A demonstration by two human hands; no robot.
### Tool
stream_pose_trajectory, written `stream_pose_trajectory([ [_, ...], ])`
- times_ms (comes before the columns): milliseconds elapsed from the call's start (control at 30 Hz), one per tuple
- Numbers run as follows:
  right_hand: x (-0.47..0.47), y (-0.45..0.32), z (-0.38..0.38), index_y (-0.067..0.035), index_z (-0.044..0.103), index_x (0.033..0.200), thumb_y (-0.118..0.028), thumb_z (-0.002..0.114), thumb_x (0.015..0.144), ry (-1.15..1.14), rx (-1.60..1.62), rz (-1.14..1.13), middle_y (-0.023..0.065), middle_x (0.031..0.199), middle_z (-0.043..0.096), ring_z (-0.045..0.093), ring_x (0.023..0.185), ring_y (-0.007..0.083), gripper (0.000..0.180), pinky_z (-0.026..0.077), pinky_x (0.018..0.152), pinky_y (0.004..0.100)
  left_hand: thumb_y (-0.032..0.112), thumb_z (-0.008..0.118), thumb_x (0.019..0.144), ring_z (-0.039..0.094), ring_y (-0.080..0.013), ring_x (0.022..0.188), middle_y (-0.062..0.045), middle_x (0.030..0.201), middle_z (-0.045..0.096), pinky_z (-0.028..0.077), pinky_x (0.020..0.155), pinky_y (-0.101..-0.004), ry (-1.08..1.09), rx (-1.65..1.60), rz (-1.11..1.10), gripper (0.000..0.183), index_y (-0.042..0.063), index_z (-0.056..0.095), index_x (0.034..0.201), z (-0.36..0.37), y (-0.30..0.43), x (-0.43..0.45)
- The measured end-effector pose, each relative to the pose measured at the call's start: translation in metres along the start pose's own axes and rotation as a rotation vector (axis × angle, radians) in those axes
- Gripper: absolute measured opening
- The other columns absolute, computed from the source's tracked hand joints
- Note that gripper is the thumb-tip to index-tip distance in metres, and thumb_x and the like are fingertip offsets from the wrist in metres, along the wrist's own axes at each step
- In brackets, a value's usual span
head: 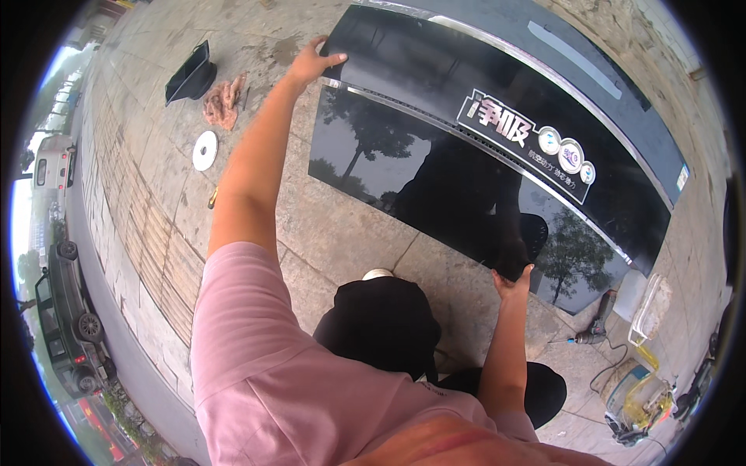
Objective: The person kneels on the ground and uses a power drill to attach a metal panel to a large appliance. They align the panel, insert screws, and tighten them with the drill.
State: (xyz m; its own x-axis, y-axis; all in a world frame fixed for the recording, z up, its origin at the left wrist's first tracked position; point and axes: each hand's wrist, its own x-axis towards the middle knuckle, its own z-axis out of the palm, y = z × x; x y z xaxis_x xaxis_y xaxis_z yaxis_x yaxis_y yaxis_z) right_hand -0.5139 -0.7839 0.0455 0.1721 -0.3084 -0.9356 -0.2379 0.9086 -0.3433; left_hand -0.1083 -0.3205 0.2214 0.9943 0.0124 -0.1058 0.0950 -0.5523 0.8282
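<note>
A range hood with glossy black glass panels lies on the paved ground before me. Its upper panel bears a sticker with writing and round emblems. A metal strip runs between this and the lower glass panel, which mirrors trees and my own dark outline. My left hand grips the hood's far left end, thumb on top of the black glass. At the lower panel's near edge, my right hand holds on with the thumb up; its fingers are partly hidden.
On the left lie a black duct fitting, a crumpled rag, a white ring-shaped disc and a yellow-handled tool. At right are a corded power drill, a white plastic container and a clear tub. Vehicles stand beyond the pavement.
</note>
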Motion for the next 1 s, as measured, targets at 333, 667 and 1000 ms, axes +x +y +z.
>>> stream_pose_trajectory([
  [333,0.002,0.004,-0.002,-0.005,0.042,0.125,-0.065,0.052,0.078,-0.098,0.006,0.002,0.0217,0.120,0.040,0.044,0.105,0.0364,0.077,0.045,0.084,0.0555,0.034,0.064,0.083,0.059,-0.0206,0.079,-0.010,0.090,0.061,0.049,0.072,-0.0292,-0.197,-0.772,-0.007,0.039,0.002,0.057,0.104,-0.100,0.055,0.056],
  [667,0.006,-0.003,-0.014,-0.007,0.044,0.124,-0.064,0.054,0.077,-0.057,0.017,-0.006,0.0200,0.119,0.043,0.045,0.106,0.0361,0.074,0.045,0.085,0.0559,0.038,0.066,0.082,0.061,-0.0214,0.079,-0.008,0.086,0.055,0.050,0.071,-0.0294,-0.007,-0.734,0.116,0.041,0.001,0.052,0.095,-0.059,0.135,0.083],
  [1000,-0.004,0.003,-0.011,-0.012,0.047,0.123,-0.065,0.046,0.081,-0.024,0.034,0.002,0.0166,0.118,0.051,0.047,0.109,0.0360,0.068,0.040,0.092,0.0530,0.044,0.066,0.080,0.062,-0.0182,0.073,-0.005,0.086,0.054,0.052,0.062,-0.0269,0.180,-0.551,0.091,0.051,0.003,0.049,0.106,-0.038,0.178,0.114],
])
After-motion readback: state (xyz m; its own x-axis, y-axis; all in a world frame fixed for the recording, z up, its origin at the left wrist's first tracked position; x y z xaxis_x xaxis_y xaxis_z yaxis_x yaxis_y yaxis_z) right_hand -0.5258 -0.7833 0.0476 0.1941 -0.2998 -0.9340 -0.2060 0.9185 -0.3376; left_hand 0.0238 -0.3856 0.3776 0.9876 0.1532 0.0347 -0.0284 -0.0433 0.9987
